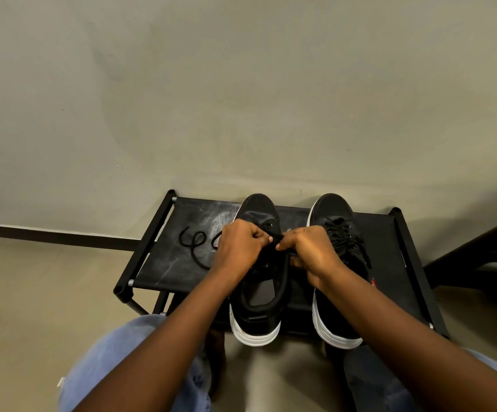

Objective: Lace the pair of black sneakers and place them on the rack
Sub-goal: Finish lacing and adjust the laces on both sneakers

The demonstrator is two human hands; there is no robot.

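Two knees in pale blue jeans (113, 361) sit nearest, with bare forearms reaching out over them toward a low black rack (164, 263). On its fabric top stand both black sneakers, toes pointing to the wall (241, 99), white heels hanging a little over the near edge. The left sneaker (256, 307) is open at the tongue, and both hands meet above its eyelets. The left hand (238, 248) is curled, thumb and fingers pinching the black lace (195, 248); the right hand (309, 251) is curled too and seems to pinch the same lace at the eyelets, though its fingertips are partly hidden. The lace's loose length trails away in loops over the rack top, to the left of that shoe. The right sneaker (336, 233) stands just beside, already laced up its front, its rear half under the right forearm. A dark chair (479, 257) stands at the right edge, beside the rack. Beyond, a black skirting strip (57, 236) runs along the foot of the plain wall.
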